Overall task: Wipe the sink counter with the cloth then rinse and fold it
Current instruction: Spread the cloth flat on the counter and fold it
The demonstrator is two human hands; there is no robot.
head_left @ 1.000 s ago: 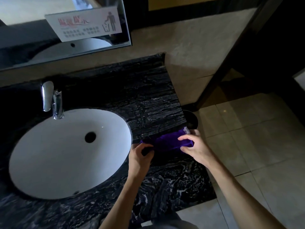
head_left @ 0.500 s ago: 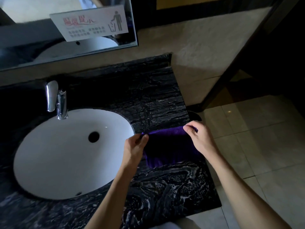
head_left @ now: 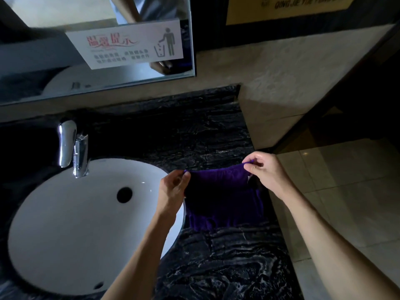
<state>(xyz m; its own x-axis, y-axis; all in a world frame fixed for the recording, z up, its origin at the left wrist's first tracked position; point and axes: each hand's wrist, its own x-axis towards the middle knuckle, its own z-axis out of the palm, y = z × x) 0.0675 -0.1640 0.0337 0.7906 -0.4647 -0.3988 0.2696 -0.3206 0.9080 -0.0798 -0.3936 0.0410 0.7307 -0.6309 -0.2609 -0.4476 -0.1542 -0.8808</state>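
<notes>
Both hands pinch cloth (head_left: 218,191) top corners: left (head_left: 173,189), right (head_left: 265,171); cloth hangs between.

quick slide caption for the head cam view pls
Both hands, left and right, pinch the top corners of a purple cloth above the dark counter beside the sink.

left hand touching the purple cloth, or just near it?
Touching. The head view shows the left hand pinching the top left corner of the purple cloth between its fingertips, with no gap; the right hand pinches the opposite corner.
</notes>
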